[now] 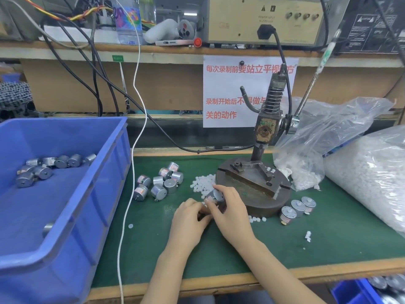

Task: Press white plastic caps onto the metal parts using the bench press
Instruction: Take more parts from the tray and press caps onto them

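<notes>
Metal part (215,195) clamped in right hand (233,213) fingers beside press (252,179) — left hand (188,222) grip unclear.

bin (65,194) left of press (254,187); caps (202,183) between; bags (370,172) right.

Rusty metal press (254,185); matt green mat (328,238); glossy plastic bin (105,194).

Two bare forearms, the left (162,270) and the right (280,266), run uncovered to the lower edge. The left grip (188,222) and right grip (230,213) are bare too. Between the arms, grey-blue clothing (219,300) shows at the bottom.
</notes>
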